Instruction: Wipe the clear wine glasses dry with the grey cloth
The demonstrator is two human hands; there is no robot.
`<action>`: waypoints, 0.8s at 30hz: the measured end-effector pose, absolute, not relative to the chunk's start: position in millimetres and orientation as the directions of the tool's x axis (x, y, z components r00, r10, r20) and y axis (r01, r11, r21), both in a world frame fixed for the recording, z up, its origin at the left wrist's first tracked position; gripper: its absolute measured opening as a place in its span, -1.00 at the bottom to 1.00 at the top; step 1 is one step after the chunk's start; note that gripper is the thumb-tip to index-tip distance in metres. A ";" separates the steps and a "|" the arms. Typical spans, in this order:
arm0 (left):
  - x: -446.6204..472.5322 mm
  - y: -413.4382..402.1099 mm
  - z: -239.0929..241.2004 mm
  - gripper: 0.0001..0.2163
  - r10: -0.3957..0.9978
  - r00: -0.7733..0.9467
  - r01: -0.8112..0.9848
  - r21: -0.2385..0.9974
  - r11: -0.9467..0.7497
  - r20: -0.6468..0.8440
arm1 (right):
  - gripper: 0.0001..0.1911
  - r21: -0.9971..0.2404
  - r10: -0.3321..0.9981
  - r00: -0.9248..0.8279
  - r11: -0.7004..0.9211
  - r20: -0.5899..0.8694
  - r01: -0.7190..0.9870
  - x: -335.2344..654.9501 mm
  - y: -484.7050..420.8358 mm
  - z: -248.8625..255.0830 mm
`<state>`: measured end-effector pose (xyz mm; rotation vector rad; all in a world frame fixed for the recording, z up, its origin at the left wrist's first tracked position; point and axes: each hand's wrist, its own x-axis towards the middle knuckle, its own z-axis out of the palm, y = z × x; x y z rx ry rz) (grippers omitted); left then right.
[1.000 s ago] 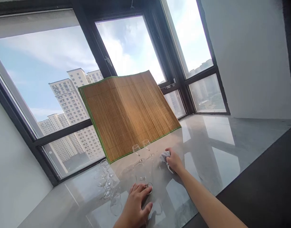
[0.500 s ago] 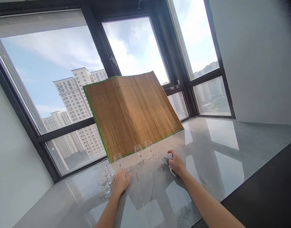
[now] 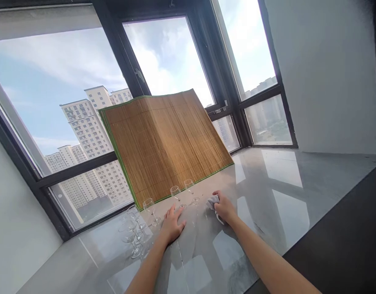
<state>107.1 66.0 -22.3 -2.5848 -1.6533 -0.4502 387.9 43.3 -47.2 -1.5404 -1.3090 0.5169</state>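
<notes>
My left hand (image 3: 173, 225) is low over the glossy sill, fingers spread, its fingertips beside the foot of a small stemmed glass (image 3: 175, 191). Whether they touch the foot I cannot tell. My right hand (image 3: 226, 209) is closed around a crumpled grey-white cloth (image 3: 212, 201), resting near the sill surface. Between the hands and a little farther back stands another stemmed glass (image 3: 189, 186). To the left of my left hand is a single stemmed glass (image 3: 149, 206), then a cluster of several glasses (image 3: 127, 236), all upright and clear.
A bamboo mat (image 3: 169, 143) with green edging leans against the window behind the glasses. The pale, reflective sill (image 3: 267, 183) stretches to the right, with a dark area (image 3: 338, 237) beyond its front edge. Dark window frames (image 3: 235, 118) enclose the corner.
My left hand has moved right, from beside the left single glass to the foot of the middle one. My right hand stays on the cloth. The view has shifted slightly.
</notes>
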 end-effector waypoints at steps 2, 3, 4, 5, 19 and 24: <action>121.4 76.2 -21.4 -0.39 0.915 0.352 0.920 0.108 -0.377 0.196 | -0.44 -0.866 0.905 0.321 0.091 0.277 0.492 387.9 42.4 -46.9; 127.7 80.7 -20.6 -0.40 0.928 0.335 0.929 0.105 -0.354 0.166 | -0.42 -0.861 0.904 0.323 0.089 0.280 0.501 387.8 41.8 -46.7; 133.1 84.3 -19.5 -0.40 0.937 0.321 0.936 0.102 -0.336 0.140 | -0.38 -0.856 0.903 0.323 0.087 0.284 0.510 387.6 41.2 -46.5; 137.4 86.6 -18.2 -0.40 0.941 0.315 0.940 0.099 -0.327 0.122 | -0.34 -0.850 0.901 0.321 0.088 0.290 0.520 387.3 40.6 -46.3; 76.8 -46.3 -24.6 -0.46 0.915 0.366 0.914 0.122 -0.388 0.170 | -0.30 -0.855 0.897 0.338 0.079 0.285 0.512 389.5 46.1 -51.8; 56.6 -15.4 -28.6 -0.44 0.986 0.040 0.993 0.107 -0.058 0.162 | -0.32 -0.848 0.898 0.321 0.096 0.299 0.521 389.4 40.3 -50.2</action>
